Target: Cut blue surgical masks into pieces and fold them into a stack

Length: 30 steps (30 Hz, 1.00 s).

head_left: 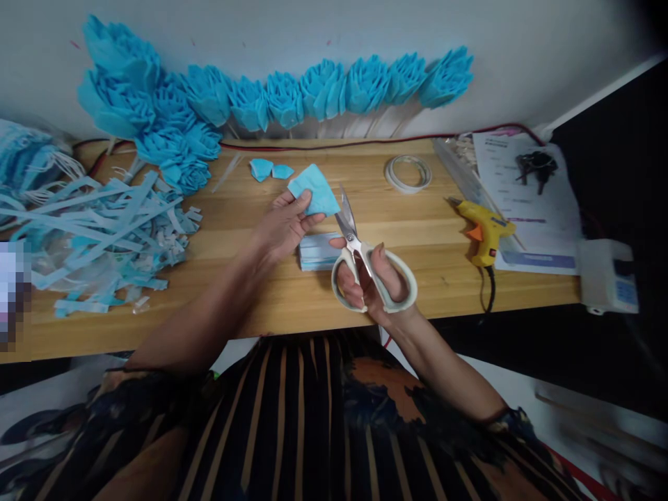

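Observation:
Between the thumb and fingers of my left hand (292, 221) is a folded blue fabric square (316, 191). My right hand (373, 278) has its thumb and fingers through the pale handles of the scissors (353, 240). The scissor blades are parted and point up beside the square's right corner; whether they touch it I cannot tell. Below the square, a stack of light blue pieces (318, 252) lies on the table, partly behind my right hand's fingers. Two small cut blue pieces (261, 170) lie beyond my left hand.
Blue fabric flowers (323, 90) line the wall and cluster at the back left. Blue strips and scraps (109, 229) cover the left of the wooden table (250, 292). A tape roll (408, 173), yellow glue gun (485, 229), papers (527, 209) and keys (536, 167) are on the right.

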Each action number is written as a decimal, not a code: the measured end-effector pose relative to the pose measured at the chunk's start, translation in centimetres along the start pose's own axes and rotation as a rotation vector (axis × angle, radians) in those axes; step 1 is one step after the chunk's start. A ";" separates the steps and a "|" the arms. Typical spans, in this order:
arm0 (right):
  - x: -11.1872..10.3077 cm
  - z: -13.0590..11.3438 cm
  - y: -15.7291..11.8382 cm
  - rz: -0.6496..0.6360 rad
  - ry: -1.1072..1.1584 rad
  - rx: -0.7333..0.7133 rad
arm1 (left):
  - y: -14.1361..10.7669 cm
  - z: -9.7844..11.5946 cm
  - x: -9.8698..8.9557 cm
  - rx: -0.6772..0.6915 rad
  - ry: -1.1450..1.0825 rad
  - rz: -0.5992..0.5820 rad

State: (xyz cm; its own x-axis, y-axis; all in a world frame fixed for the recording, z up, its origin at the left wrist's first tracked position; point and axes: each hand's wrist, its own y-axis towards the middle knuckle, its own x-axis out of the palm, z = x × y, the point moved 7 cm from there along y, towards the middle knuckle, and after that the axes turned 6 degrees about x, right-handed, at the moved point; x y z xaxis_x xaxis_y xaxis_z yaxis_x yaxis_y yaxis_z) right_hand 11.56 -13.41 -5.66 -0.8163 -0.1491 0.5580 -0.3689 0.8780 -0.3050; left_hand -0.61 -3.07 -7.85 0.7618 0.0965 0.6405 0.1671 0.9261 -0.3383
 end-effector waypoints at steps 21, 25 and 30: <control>-0.4 1.3 -1.1 0.033 0.012 -0.001 | -0.5 0.4 0.6 0.001 0.070 0.012; -0.6 1.2 -1.4 0.027 0.010 0.001 | -0.5 0.6 0.7 -0.001 0.084 -0.006; -0.9 1.2 -1.6 0.000 -0.009 0.031 | -0.6 0.6 1.2 -0.013 0.049 -0.059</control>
State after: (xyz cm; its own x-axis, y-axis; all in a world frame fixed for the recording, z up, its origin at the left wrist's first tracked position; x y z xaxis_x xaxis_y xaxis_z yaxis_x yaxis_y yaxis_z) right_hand 12.33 -15.24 -6.57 -0.8204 -0.1531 0.5509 -0.3823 0.8633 -0.3294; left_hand -0.22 -3.32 -6.46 0.7800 0.0241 0.6253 0.2204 0.9246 -0.3106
